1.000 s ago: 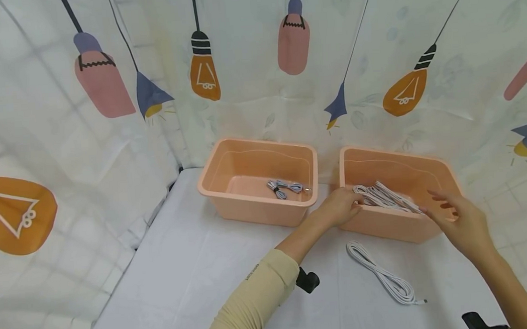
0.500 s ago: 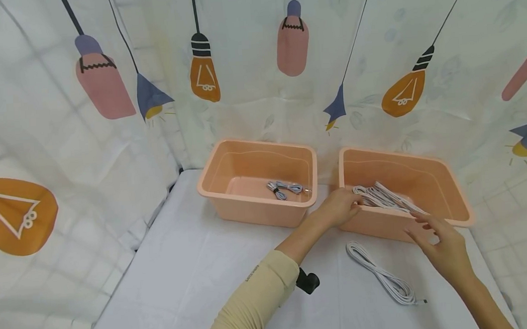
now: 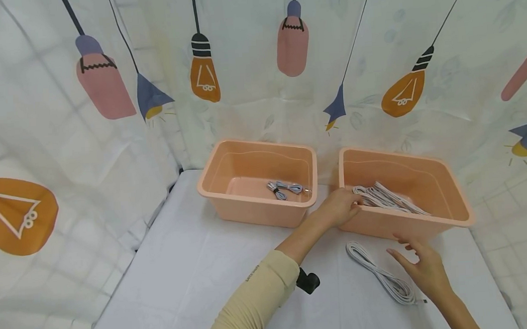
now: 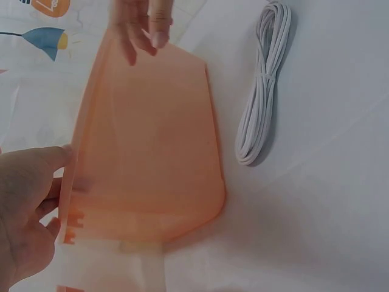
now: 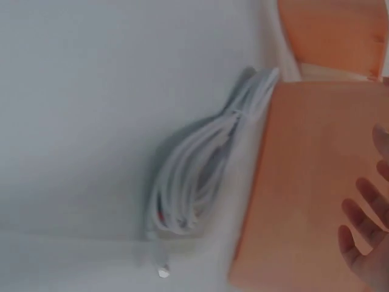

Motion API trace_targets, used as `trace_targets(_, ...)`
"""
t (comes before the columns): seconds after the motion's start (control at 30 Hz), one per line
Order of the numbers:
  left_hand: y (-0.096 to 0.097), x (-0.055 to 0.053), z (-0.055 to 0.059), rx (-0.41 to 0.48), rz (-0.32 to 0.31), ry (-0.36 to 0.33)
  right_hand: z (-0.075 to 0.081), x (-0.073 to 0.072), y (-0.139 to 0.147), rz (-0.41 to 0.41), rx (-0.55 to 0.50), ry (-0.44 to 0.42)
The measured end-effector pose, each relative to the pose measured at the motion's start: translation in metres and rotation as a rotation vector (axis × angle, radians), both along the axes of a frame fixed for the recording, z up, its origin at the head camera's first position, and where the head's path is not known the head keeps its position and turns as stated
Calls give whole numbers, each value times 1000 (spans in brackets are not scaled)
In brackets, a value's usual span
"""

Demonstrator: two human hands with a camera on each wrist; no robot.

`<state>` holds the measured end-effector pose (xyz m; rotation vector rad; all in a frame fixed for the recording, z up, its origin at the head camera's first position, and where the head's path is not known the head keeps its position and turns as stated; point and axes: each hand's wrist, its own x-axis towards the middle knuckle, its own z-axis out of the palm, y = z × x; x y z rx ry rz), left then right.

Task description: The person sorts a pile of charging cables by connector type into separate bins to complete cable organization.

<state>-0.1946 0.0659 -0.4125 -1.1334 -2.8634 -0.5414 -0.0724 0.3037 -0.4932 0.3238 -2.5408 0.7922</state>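
Note:
My left hand grips the front-left rim of the right peach plastic bin; its thumb and fingers lie on either side of the rim in the left wrist view. Several bundled white cables lie inside that bin along its front side. In front of it, a coiled white cable with a plug at its near end rests on the table. My right hand hovers just right of this coil, fingers spread and holding nothing. The right wrist view shows the coiled cable slightly blurred.
A second peach bin stands to the left, with small grey cable bundles inside. White cloth covers the table. Behind the bins hangs a curtain printed with lamps. A black mount sits at my left wrist.
My right hand has left the front rim of the right bin and come down and left, towards the coiled cable on the table. The left hand stays on the rim.

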Motion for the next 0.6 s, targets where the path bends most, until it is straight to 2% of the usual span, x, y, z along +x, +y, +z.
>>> trace_targets(0.1,0,0,0,-4,2,2,-11,3,-2,2,4,-35)
trace_targets(0.4,-1,1,1,-1,4,-9,-42,10,-8,23,19,-215)
trace_targets(0.6,0,0,0,4,-4,5,-62,10,-10,27,24,-239)
